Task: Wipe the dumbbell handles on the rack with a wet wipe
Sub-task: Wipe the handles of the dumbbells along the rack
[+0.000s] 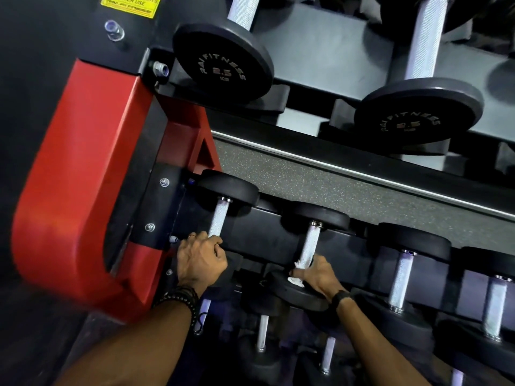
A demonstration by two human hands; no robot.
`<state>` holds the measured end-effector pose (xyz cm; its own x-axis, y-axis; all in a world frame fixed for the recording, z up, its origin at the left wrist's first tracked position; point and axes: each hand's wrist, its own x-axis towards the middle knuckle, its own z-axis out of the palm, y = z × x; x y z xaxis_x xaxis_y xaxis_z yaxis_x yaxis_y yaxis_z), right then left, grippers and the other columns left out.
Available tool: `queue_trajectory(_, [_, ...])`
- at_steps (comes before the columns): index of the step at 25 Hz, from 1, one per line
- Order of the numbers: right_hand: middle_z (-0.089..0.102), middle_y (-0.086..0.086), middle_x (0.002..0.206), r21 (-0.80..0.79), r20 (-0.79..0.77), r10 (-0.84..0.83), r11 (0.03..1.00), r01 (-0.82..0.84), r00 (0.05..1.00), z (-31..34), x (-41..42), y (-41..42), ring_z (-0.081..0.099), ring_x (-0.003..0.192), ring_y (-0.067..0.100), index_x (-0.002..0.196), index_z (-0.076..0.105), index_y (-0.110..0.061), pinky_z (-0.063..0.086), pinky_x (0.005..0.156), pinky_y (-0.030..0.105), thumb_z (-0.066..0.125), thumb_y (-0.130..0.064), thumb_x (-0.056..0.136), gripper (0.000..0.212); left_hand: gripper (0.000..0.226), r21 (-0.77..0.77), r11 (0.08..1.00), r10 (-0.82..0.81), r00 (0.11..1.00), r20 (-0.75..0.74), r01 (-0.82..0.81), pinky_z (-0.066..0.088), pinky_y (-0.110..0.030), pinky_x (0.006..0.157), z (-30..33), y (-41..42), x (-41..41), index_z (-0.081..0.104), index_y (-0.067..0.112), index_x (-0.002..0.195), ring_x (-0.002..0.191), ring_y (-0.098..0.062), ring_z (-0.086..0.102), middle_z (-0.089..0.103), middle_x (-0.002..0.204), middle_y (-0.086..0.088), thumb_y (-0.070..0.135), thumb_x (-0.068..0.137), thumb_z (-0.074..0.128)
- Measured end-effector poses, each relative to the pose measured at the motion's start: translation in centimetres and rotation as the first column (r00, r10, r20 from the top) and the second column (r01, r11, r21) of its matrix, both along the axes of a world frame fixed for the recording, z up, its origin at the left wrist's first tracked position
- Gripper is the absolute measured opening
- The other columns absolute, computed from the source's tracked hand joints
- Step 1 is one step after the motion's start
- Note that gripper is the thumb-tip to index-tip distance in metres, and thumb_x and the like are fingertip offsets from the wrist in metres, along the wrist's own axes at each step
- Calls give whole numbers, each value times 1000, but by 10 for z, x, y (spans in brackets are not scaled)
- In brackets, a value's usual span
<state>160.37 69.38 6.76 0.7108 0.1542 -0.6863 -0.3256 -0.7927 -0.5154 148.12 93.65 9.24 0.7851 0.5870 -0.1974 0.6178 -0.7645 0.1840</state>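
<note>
The crumpled white wet wipe [297, 274] is wrapped around the near end of the second knurled silver dumbbell handle [311, 240] on the middle tier of the black and red dumbbell rack [83, 176]. My right hand [316, 275] closes its grip around that handle with the wipe pinched between fingers and metal; scraps of wipe show above and below the thumb. This hand sits just above the near black round weight head [295, 291] of the same dumbbell.

To the left of the wiped handle, my left hand [202, 259] curls its grip around the near end of the first knurled silver handle [218, 218], the one closest to the red rack upright. A ring shows on one finger, and dark beaded bracelets [181, 298] circle the left wrist. A black band [340, 298] circles the right wrist.

To the right of the wiped handle, two more silver-handled dumbbells [401, 280] lie on the same tier, well apart from both hands. Above the wiped handle, the upper tier carries two black dumbbells with round heads marked 2.5 kg [223, 64]. A yellow warning label [131, 4] is fixed to the frame at the top left. Below the wiped handle, a lower tier holds further dumbbells; detail there is dark. Speckled grey floor [320, 179] shows between the tiers.
</note>
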Motion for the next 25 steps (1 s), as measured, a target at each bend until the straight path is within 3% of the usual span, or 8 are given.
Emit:
queue_trajectory(2, [62,-6,70,0,71,51,999,-51,996,9,1,-16,57,65,11,82,61,-17,40,51,8,92,-21,59,38,32,-10,1000,-1,1000,5,1,48,-39,72,1,0,0,77,22,81,76,-31,59,66,76,-7,25,68,48])
queue_trajectory(6, [53,-4,54,58,247,-42,998,28,968,15,-13,-23,43,49,7,65,51,-11,35,46,15,91,-20,61,41,32,-9,1000,-2,1000,7,2,48,-39,72,0,1,-1,77,21,80,76,-30,59,66,76,-7,26,68,48])
queue_trajectory(12, [62,1,64,327,572,-430,900,287,698,24,20,21,52,55,7,70,61,-11,41,56,15,77,-13,79,19,33,-12,1000,6,1000,23,-6,47,-38,73,2,1,-1,77,21,81,79,-30,60,67,78,-6,27,68,48])
queue_trajectory(15, [66,2,68,243,564,-386,922,300,730,6,-4,4,58,60,15,74,65,-14,47,61,28,70,-7,82,12,29,-9,1000,-2,1000,3,2,46,-39,73,1,1,0,77,21,81,79,-30,59,67,78,-6,26,70,50])
queue_trajectory(18, [66,4,68,218,368,-410,910,351,835,0,-30,-14,58,65,15,75,67,-16,49,60,18,67,3,80,20,31,-2,1000,-13,1000,-5,13,46,-39,73,0,2,-1,76,21,80,79,-30,59,66,78,-6,27,69,48])
queue_trajectory(20, [67,5,72,237,353,-466,884,404,811,1,-3,0,57,66,15,81,69,-12,46,61,14,67,4,79,15,32,5,1000,-14,1000,-7,14,46,-38,73,0,3,0,76,20,80,79,-30,59,66,78,-5,27,69,47])
queue_trajectory(23, [66,7,79,231,265,-606,795,561,750,5,47,18,58,74,16,85,71,-4,47,72,28,66,0,81,8,31,1,1000,-23,1000,-8,23,44,-37,72,1,1,-1,76,20,81,79,-29,59,66,78,-5,26,69,48])
queue_trajectory(25, [67,5,79,183,192,-555,830,526,809,-14,37,10,57,75,16,84,74,-8,47,73,30,58,2,83,19,30,8,1000,-21,1000,-5,21,45,-37,71,1,2,-2,75,20,79,77,-29,59,66,77,-5,26,69,48])
